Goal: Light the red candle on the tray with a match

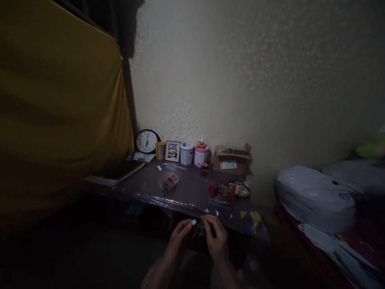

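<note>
White is the small piece at the tips of my left hand, pinched between thumb and forefinger just short of the table's near edge. My right hand is just beside it, apart from the piece, its thumb and forefinger drawn close together; I cannot tell whether they grip anything, as the light is dim and the tips are too small to make out. Both hands are low, in front of the dark table, which has a shiny clear cover.

Beyond my left hand, brown blocks sit on clear plastic, and farther back lies a small white object. Nearer my right hand stands a round dish with red pieces at its sides, and touching or just behind it is a second dish of pale slivers. Yellow triangles mark the table's near right corner.

Along the wall stand a round clock, a yellow cup, a framed panda picture, a white tub, a pink-lidded tub with a figurine on top, and an open cardboard box. A yellow cloth hangs at my left.
</note>
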A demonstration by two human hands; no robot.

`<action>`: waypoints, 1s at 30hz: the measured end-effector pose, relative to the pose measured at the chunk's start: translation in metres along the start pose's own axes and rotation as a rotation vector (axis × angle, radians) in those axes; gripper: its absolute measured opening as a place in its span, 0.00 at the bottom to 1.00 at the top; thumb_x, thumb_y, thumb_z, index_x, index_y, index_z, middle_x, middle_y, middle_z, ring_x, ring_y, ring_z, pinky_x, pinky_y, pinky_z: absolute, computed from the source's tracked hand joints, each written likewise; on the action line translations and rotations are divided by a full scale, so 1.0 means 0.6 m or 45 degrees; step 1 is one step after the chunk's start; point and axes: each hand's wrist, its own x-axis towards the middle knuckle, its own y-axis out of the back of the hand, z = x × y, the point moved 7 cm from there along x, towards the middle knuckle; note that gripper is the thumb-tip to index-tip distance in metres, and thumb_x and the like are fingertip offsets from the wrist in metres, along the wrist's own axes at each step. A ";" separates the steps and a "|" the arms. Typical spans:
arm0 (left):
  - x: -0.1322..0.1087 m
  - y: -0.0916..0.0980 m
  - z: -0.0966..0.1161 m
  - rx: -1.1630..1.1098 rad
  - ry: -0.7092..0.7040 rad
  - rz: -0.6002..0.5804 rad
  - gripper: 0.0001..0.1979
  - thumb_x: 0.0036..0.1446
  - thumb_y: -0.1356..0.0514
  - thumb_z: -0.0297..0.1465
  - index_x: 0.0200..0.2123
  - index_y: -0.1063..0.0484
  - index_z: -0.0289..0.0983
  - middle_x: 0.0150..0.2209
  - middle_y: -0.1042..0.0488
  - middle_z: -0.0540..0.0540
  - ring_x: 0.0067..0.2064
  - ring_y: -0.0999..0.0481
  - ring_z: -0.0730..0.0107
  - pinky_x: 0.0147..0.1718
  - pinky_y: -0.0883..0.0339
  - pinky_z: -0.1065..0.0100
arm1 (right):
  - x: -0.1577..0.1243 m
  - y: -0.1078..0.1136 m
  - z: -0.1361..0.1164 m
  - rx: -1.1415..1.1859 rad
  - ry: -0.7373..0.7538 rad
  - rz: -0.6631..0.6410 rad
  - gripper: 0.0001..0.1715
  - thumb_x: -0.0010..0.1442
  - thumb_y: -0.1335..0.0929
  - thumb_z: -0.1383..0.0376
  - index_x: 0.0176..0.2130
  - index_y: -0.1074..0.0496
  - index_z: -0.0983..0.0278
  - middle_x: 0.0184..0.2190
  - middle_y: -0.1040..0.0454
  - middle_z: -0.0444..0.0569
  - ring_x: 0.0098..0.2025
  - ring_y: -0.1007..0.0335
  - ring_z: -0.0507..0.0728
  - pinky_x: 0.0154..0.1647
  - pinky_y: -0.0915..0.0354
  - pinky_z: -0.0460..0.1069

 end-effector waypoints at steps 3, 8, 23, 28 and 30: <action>-0.005 -0.013 0.004 0.001 -0.017 -0.027 0.11 0.41 0.33 0.33 0.30 0.25 0.35 0.27 0.22 0.47 0.30 0.26 0.71 0.34 0.36 0.70 | -0.001 0.001 -0.011 -0.087 0.135 0.002 0.08 0.58 0.36 0.66 0.34 0.26 0.58 0.33 0.25 0.48 0.38 0.29 0.56 0.42 0.35 0.49; -0.010 -0.023 0.014 0.009 -0.048 -0.035 0.11 0.42 0.34 0.33 0.30 0.25 0.35 0.28 0.22 0.47 0.31 0.25 0.70 0.33 0.36 0.70 | 0.001 0.021 -0.054 -0.258 0.378 0.096 0.09 0.59 0.38 0.69 0.36 0.29 0.61 0.32 0.26 0.48 0.36 0.28 0.54 0.39 0.32 0.49; -0.014 -0.012 0.024 0.136 -0.050 0.009 0.09 0.42 0.34 0.33 0.29 0.25 0.36 0.29 0.22 0.47 0.33 0.27 0.70 0.34 0.37 0.71 | 0.044 0.095 0.033 -0.202 0.042 0.331 0.09 0.57 0.36 0.61 0.31 0.29 0.63 0.31 0.27 0.49 0.35 0.31 0.56 0.36 0.34 0.50; -0.008 0.018 0.024 0.223 -0.045 0.072 0.10 0.42 0.34 0.35 0.30 0.24 0.37 0.35 0.22 0.45 0.37 0.26 0.68 0.37 0.37 0.70 | 0.064 0.119 0.027 -0.140 0.032 0.422 0.10 0.55 0.35 0.60 0.29 0.28 0.63 0.30 0.27 0.48 0.35 0.32 0.56 0.34 0.35 0.49; -0.007 0.028 0.017 0.238 -0.017 0.086 0.11 0.42 0.34 0.36 0.30 0.24 0.37 0.34 0.22 0.45 0.37 0.26 0.68 0.37 0.37 0.69 | 0.069 0.124 0.027 -0.143 0.040 0.441 0.10 0.54 0.35 0.60 0.28 0.28 0.63 0.29 0.28 0.48 0.33 0.33 0.55 0.33 0.35 0.49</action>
